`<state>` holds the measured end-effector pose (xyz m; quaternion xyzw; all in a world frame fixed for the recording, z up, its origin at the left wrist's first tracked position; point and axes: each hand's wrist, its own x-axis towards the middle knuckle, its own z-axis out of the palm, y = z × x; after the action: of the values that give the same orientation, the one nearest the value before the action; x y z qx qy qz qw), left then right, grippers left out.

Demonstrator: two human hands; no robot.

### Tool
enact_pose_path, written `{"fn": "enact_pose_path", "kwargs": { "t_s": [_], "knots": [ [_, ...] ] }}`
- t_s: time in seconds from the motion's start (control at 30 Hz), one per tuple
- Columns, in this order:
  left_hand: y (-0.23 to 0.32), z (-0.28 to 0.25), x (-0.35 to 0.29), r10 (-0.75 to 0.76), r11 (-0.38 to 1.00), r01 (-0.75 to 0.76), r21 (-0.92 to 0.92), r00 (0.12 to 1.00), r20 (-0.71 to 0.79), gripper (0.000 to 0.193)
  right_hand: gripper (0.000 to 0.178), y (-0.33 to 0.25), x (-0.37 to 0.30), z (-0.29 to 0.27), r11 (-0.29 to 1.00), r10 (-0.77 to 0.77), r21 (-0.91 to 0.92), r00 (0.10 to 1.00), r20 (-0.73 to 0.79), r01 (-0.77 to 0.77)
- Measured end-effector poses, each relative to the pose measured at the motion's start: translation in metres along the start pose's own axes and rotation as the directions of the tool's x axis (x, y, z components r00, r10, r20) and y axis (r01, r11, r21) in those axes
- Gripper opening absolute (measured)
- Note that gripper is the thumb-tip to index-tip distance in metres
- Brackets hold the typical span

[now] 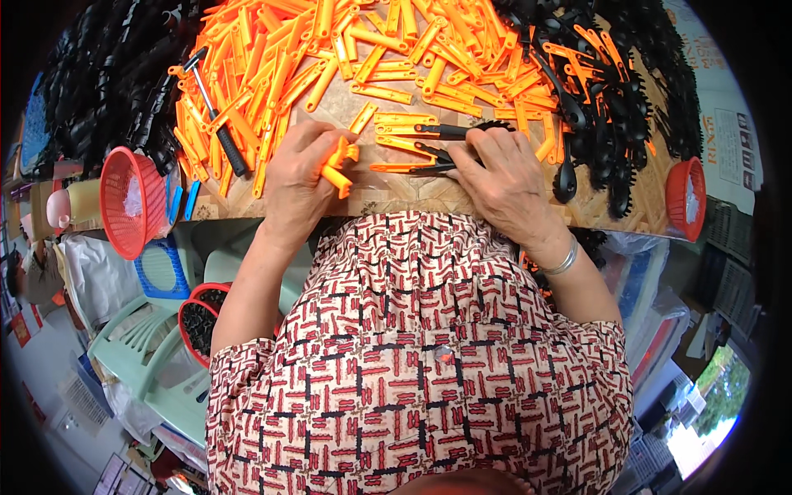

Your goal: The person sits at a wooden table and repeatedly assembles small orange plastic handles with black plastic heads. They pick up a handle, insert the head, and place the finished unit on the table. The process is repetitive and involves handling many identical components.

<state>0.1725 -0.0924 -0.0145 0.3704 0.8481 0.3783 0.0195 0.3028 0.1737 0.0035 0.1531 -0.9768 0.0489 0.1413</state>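
My left hand [299,177] is closed around a few orange plastic handle pieces [337,172], whose ends poke out past the thumb. My right hand [507,186] has its fingers curled down over black plastic parts at the table's near edge. One black part [452,131] with a toothed end reaches leftward from under those fingers, meeting orange handle pieces [394,124]. Just below it, a second black part [431,167] lies by my right thumb, with an orange piece [388,167] at its left end. The right fingertips are partly hidden.
A large pile of orange handle pieces [272,49] covers the back of the wooden table [363,198]. A hammer [216,115] lies on its left part. Black toothed parts [606,140] heap up at right. Red baskets [132,202] hang at both sides; a green chair [157,338] stands below left.
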Motion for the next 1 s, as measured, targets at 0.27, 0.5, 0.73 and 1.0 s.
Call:
{"fn": "enact_pose_path", "kwargs": {
  "t_s": [0.27,0.5,0.73,1.0],
  "knots": [
    [0.008,0.006,0.026,0.038,0.991,-0.05,0.121,0.994,0.1,0.027,0.044,0.015,-0.008,-0.026,0.99,0.081,0.119,0.997,0.002,-0.081],
    [0.003,0.011,0.055,0.063,0.98,-0.045,0.192,0.994,-0.089,0.025,0.014,0.061,0.044,-0.019,0.99,0.139,-0.005,0.974,-0.18,-0.142],
    [0.004,0.014,0.06,0.093,0.944,-0.099,0.315,0.995,0.033,0.031,0.012,0.096,0.091,0.011,0.984,0.13,-0.117,0.99,-0.059,-0.136],
    [0.007,0.009,0.064,0.134,0.989,-0.142,-0.042,0.978,-0.157,0.025,0.012,0.084,0.092,0.011,0.989,0.121,0.1,0.982,-0.147,-0.107]
  ]
}}
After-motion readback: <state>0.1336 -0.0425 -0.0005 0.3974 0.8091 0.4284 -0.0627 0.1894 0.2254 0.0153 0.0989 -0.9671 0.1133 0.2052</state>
